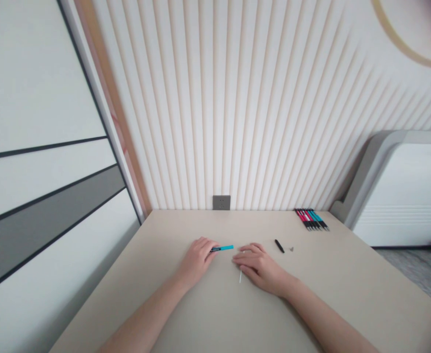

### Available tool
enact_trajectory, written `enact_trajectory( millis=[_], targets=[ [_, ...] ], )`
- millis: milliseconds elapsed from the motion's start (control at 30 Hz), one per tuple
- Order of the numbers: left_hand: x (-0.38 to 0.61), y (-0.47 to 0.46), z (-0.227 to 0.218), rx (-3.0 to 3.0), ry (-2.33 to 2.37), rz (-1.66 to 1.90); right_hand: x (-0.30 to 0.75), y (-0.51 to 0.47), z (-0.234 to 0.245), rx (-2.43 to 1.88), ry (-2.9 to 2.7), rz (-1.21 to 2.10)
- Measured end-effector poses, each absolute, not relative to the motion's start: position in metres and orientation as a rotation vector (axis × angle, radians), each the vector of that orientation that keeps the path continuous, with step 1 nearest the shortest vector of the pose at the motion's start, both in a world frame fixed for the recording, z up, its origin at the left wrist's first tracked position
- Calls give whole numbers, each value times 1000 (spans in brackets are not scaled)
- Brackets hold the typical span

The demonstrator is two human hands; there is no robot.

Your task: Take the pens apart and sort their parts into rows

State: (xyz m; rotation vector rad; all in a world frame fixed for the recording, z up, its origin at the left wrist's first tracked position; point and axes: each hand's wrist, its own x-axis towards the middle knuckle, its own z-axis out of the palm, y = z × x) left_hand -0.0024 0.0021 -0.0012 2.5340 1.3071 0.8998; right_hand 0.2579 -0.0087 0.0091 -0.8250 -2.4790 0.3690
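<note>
There's the blue pen barrel (pixel 223 248), pinched in the curled fingers of the left hand (pixel 197 262) and poking out to the right! The right hand (pixel 259 268) lies half-open, palm down, just beside it, across a thin white refill (pixel 240 276); whether it has hold, you can't tell. Further right sit a black pen part (pixel 279 246) and a tiny metal bit (pixel 291 249), then a row of pens (pixel 311 219) at the far corner. Both hands work mid-table (pixel 215 328), well apart from its edges, and the far edge meets the wall under a socket (pixel 221 202).
</note>
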Motion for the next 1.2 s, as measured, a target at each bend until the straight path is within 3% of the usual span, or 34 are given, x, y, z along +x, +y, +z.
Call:
enact_trajectory(
  millis=[567,833,1200],
  targets=[
    [-1,4,-4,2579,1245,785,260,-2,4,-704,-2495,451],
    [0,3,-1,2579,1285,770,268,6,-10,-1056,-2227,406],
    [0,3,-1,2574,1260,767,267,9,-15,-1104,-2253,377]
  ],
)
